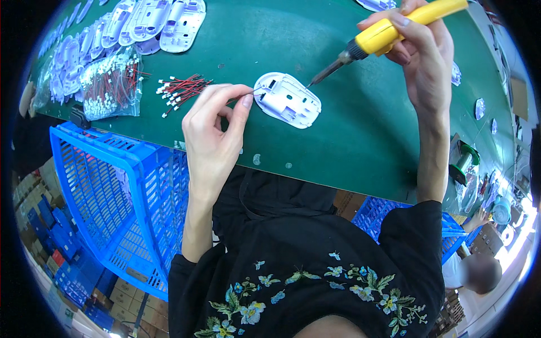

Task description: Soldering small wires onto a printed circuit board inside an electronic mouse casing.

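Observation:
A white oval plastic housing (288,101) lies on the green table in front of me, its ribbed inner side up. My left hand (217,121) is closed at its left edge. Thumb and forefinger pinch a thin, dark reddish wire (235,98), whose end reaches over the housing. My right hand (424,59) grips a yellow soldering iron (380,38), pointing down and left. Its dark tip hangs close to the housing's upper right edge; whether they touch I cannot tell. Beside my left hand lies a loose bunch of red and black wires with white connectors (183,89).
At the far left, similar housings (183,25) are piled next to a clear bag of connector wires (112,84). A blue plastic crate (135,163) stands below the table's front edge. To the right are a green wire spool (464,163) and another person (470,273).

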`<state>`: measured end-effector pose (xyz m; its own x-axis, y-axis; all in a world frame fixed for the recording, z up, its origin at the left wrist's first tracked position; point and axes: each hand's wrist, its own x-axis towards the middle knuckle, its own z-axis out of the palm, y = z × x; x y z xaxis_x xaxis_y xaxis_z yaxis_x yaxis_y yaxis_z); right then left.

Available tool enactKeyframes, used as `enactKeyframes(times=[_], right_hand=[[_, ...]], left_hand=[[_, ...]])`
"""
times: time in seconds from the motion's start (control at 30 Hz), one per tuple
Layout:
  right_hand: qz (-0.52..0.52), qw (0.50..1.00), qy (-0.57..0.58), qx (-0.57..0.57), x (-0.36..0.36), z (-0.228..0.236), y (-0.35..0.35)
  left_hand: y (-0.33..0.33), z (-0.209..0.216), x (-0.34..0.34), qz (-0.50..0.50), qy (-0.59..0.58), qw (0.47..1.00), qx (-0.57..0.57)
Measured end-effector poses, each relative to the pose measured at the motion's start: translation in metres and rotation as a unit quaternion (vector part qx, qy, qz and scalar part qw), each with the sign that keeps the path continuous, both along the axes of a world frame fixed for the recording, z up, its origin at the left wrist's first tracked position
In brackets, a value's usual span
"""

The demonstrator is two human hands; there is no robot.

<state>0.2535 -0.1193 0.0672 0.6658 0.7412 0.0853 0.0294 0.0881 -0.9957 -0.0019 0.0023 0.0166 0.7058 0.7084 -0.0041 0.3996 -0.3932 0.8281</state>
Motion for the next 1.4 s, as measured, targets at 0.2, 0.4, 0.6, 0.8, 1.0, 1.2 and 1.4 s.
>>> enactKeyframes(times=[0.2,0.4,0.6,0.8,1.0,1.2,1.4], right_hand=[[0.053,0.992,0.074,-0.082,-0.015,-0.012,0.002],[0.054,0.986,0.077,-0.137,-0.018,-0.019,0.003],[0.064,0.986,0.062,-0.143,-0.019,-0.019,0.004],[0.077,0.984,0.058,-0.152,-0.023,-0.01,0.001],[0.031,0.987,0.027,-0.155,-0.022,-0.006,0.002],[0.031,0.989,0.034,-0.138,-0.019,-0.001,0.001],[0.046,0.985,0.038,-0.162,-0.022,-0.009,0.006]], left_hand=[[-0.018,-0.005,-0.009,-0.03,-0.058,0.993,0.103],[-0.04,-0.009,-0.016,-0.062,-0.077,0.99,0.104],[-0.061,-0.012,-0.017,-0.032,-0.063,0.994,0.083],[-0.078,-0.016,-0.012,0.039,-0.102,0.994,0.003],[-0.058,-0.019,-0.005,0.044,-0.076,0.995,0.057],[-0.065,-0.012,-0.008,0.048,-0.084,0.995,-0.025],[-0.077,-0.024,-0.002,0.05,-0.109,0.993,-0.014]])
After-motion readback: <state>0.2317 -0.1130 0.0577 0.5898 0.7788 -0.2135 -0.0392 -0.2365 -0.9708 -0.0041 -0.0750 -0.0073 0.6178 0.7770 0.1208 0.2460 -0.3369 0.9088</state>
